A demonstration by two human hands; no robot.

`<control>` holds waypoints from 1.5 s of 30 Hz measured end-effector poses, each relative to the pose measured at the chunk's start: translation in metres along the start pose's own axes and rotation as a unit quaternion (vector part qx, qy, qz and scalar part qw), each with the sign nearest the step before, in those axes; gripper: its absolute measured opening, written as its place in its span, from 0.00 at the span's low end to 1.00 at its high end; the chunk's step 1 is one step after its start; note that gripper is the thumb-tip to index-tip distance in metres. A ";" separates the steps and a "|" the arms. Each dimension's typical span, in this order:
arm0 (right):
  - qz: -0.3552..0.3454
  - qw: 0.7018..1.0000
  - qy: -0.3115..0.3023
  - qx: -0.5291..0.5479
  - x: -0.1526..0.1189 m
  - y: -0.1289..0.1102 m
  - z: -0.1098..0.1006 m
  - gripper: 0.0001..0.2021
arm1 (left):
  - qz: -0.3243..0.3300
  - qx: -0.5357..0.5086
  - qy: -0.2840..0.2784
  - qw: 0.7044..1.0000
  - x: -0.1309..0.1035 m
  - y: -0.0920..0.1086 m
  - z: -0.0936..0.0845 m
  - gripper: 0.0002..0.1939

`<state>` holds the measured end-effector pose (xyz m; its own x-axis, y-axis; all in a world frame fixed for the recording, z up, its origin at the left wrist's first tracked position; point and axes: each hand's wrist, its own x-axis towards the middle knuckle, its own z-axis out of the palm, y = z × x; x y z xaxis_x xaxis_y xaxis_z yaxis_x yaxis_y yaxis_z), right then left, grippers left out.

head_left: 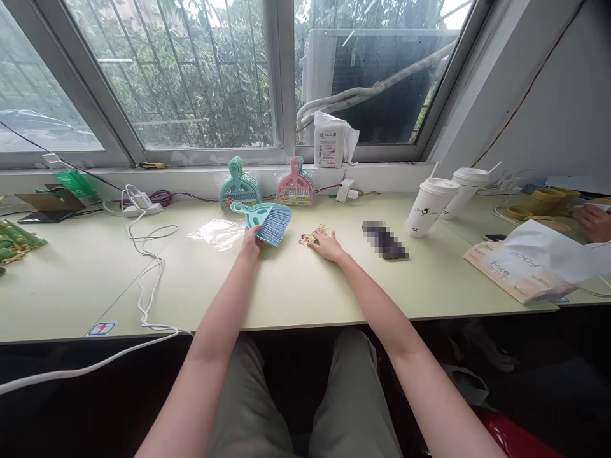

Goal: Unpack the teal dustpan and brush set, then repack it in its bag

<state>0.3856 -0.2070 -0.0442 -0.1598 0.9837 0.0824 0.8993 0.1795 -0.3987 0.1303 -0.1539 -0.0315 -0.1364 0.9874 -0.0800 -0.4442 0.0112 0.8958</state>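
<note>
Left hand (251, 242): arm stretched forward over the near edge of the table (296, 286), wrist straight, fingers grasping the teal brush (265, 221) at its bristle end. The brush sits mid-table, toward the far edge, its handle pointing left; whether it rests on the surface or is raised cannot be told.

Right hand (326, 244): arm stretched forward, palm down, fingers released and laid flat, tips touching a small printed card (312, 236) just right of the brush.

Clear wrapper (217, 233): flat on the table, just left of the brush.

Two packed dustpan sets, teal (239, 186) and pink (295, 184): upright against the sill at the far edge.

Two lidded cups (436, 203) with straws: far right part of the table.

White cable (147, 267): trailing from the far left down over the near edge.

White bag (534, 264): near right corner.

Another person's hand (593, 221): right edge of view, beside yellow tape rolls (548, 200).
</note>
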 end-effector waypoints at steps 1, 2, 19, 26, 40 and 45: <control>-0.003 1.000 0.001 0.001 0.000 0.000 0.001 0.27 | 0.003 0.005 0.008 1.000 0.000 -0.001 0.000 0.23; 0.000 1.000 0.012 0.003 0.000 0.001 0.000 0.25 | 0.002 0.008 0.017 1.000 0.001 -0.001 0.000 0.24; -0.083 0.994 0.050 0.042 -0.006 -0.042 0.003 0.36 | 0.000 0.063 -0.161 0.985 -0.044 -0.026 0.052 0.33; -0.080 0.993 0.065 0.063 -0.006 -0.038 0.001 0.34 | 0.018 0.056 -0.163 0.985 -0.045 -0.019 0.048 0.37; 0.093 0.881 0.254 0.388 -0.006 -0.035 -0.016 0.33 | 0.085 0.064 -0.229 0.967 -0.050 -0.015 0.053 0.41; 0.083 0.755 0.111 0.641 0.004 -0.027 -0.007 0.23 | 0.101 0.074 -0.259 0.958 -0.048 -0.013 0.054 0.40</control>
<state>0.3633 -0.2085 -0.0265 0.1106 0.9934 0.0289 -0.2567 0.0566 -0.9648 0.1900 -0.1933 -0.0157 0.2682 0.9170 0.2952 -0.3193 -0.2044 0.9253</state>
